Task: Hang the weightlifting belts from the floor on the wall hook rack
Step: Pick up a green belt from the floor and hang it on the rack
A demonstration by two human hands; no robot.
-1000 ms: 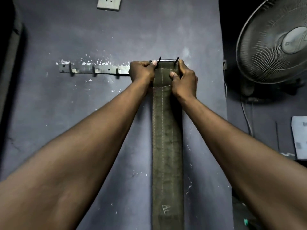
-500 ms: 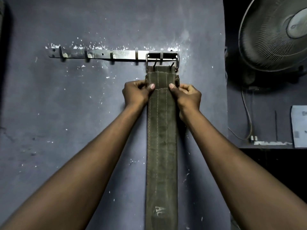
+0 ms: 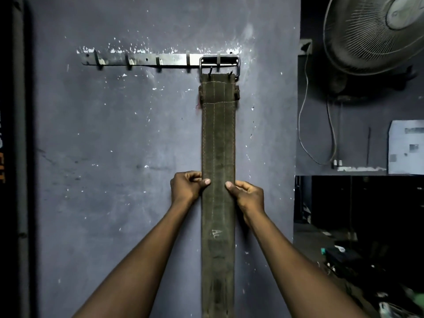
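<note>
Slippage looms: fingers of the left hand [image 3: 185, 188] and right hand [image 3: 249, 196] pinch the belt [image 3: 218, 145] edges, so an uneven tug could unseat its buckle [image 3: 229, 57] from the hook rack [image 3: 137, 59].

The belt [image 3: 218, 138] bears pale scrawled letters [image 3: 216, 234], perhaps "AC"; orange lettering [image 3: 1, 173] at left is illegible.

The belt [image 3: 218, 138] runs off the bottom edge.

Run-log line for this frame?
olive stitched weightlifting belt: hangs by metal buckle on rightmost hook of steel wall hook rack | left hand: grips belt's left edge | right hand: grips right edge
</note>
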